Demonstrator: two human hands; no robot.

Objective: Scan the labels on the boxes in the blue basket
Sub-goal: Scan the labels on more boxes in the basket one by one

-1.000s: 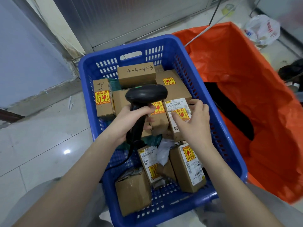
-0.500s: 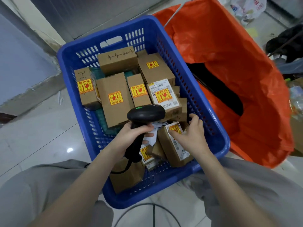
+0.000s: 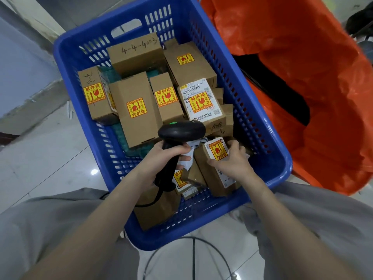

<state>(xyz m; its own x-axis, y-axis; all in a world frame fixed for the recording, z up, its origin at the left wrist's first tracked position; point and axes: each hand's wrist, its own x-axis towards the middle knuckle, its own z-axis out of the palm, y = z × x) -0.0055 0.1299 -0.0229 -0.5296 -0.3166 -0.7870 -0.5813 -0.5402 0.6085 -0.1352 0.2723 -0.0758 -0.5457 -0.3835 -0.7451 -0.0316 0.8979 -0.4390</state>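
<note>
A blue plastic basket [image 3: 268, 126] sits on the floor between my knees, filled with several brown cardboard boxes bearing yellow-and-red fragile stickers. My left hand [image 3: 161, 160] grips the handle of a black barcode scanner [image 3: 181, 131], its head over the middle of the basket with a green light on top. My right hand [image 3: 232, 160] holds a labelled box [image 3: 214, 174] in the basket's near right part, fingers around its top end. A box with a white shipping label [image 3: 201, 100] lies just beyond the scanner.
An orange plastic bag [image 3: 312, 93] with a dark opening stands right of the basket. The scanner's black cable [image 3: 193, 257] loops on the white tiled floor [image 3: 50, 162] below the basket. A grey wall base runs along the left. My grey trouser legs frame the basket.
The view has tilted down and closer. My right hand left the white-labelled box, moved to a nearer box and now grips its top end. The scanner came back toward me.
</note>
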